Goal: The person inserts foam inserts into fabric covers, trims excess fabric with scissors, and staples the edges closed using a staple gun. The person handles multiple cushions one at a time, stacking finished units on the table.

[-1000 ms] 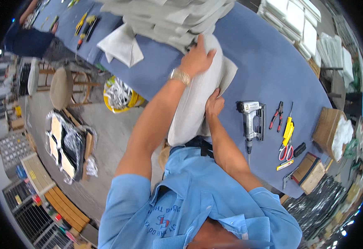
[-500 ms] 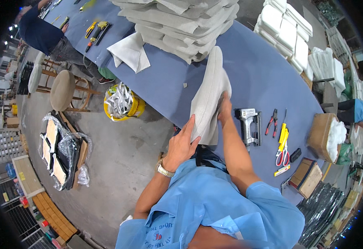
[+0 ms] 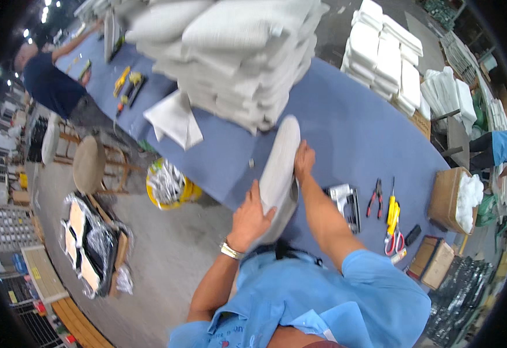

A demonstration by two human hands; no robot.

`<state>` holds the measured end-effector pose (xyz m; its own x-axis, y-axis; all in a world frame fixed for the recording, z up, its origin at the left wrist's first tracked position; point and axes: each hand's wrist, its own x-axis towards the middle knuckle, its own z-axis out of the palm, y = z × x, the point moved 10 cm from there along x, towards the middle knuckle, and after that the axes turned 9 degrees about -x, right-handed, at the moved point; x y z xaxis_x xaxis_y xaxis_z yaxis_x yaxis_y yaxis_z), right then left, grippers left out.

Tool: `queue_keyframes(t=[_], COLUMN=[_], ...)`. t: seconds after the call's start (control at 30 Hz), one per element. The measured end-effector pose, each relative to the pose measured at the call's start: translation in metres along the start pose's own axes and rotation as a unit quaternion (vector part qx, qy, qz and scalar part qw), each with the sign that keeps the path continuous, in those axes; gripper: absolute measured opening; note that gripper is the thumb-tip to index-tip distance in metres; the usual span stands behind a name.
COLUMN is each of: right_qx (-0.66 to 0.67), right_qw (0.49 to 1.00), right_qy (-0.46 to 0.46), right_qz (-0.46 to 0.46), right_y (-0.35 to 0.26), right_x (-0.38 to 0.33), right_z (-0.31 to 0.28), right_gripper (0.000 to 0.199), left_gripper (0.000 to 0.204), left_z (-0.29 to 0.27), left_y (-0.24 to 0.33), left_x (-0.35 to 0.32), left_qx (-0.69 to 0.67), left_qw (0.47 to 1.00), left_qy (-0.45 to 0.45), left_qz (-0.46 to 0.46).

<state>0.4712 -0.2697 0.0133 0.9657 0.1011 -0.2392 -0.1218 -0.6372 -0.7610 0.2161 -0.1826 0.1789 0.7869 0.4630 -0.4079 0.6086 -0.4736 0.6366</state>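
Item 1: pale covered pad [image 3: 281,159]. Between my two hands, tipped up on edge as far as I can tell, near end at my waist, far end pointing towards the stack of pale pads [image 3: 236,69].

Item 2: my left hand [image 3: 249,219]. Spread: fingers stretched forward along the pad's left side near my waist, thumb apart and lying towards its face.

Item 3: my right hand [image 3: 304,162]. Bent against the pad's right side, farther out than the left; whether it pinches the cover I cannot tell, the fingertips being hidden.

Step in hand, by my judgement: steadying the pad on edge for handling or a look at its cover. Next move, likewise judged, calls for support at both ends and an even hold, so the soft body does not fold.

Right of my right hand: stapler [image 3: 341,194], partly behind my forearm; then pliers [image 3: 375,198], yellow-handled screwdriver [image 3: 393,211], scissors [image 3: 390,245].

Beyond my left hand: loose pale cloth [image 3: 175,119] on the blue table [image 3: 340,127]; yellow bucket [image 3: 191,194] off its edge.

Writing: blue shirt [image 3: 317,296] below my hands bears dark lettering and a small red mark, creased and partial; not transcribed. No label shows on the pad's visible faces.
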Motion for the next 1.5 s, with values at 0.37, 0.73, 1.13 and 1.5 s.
queue_keyframes(t=[0.37, 0.73, 1.13, 1.5], right_qx=[0.086, 0.235, 0.265, 0.276], right_qw=[0.989, 0.954, 0.89, 0.869], right_qy=[0.055, 0.073, 0.054, 0.204], right_qz=[0.108, -0.169, -0.366, -0.357], right_y=[0.008, -0.092, -0.207, -0.159], right_x=[-0.01, 0.049, -0.112, -0.199], right_z=[0.003, -0.156, -0.251, -0.249], right_gripper=[0.052, 0.041, 0.048, 0.045], left_gripper=[0.081, 0.077, 0.04, 0.025], left_z=[-0.016, -0.118, -0.176, -0.138], left_y=[0.072, 0.193, 0.231, 0.314], left_x=[0.188, 0.058, -0.029, -0.035], left_qx=[0.029, -0.035, -0.005, 0.041], left_qw=[0.999, 0.958, 0.849, 0.688], left_qy=[0.014, 0.085, 0.339, 0.265], left_qz=[0.022, 0.273, 0.405, 0.675])
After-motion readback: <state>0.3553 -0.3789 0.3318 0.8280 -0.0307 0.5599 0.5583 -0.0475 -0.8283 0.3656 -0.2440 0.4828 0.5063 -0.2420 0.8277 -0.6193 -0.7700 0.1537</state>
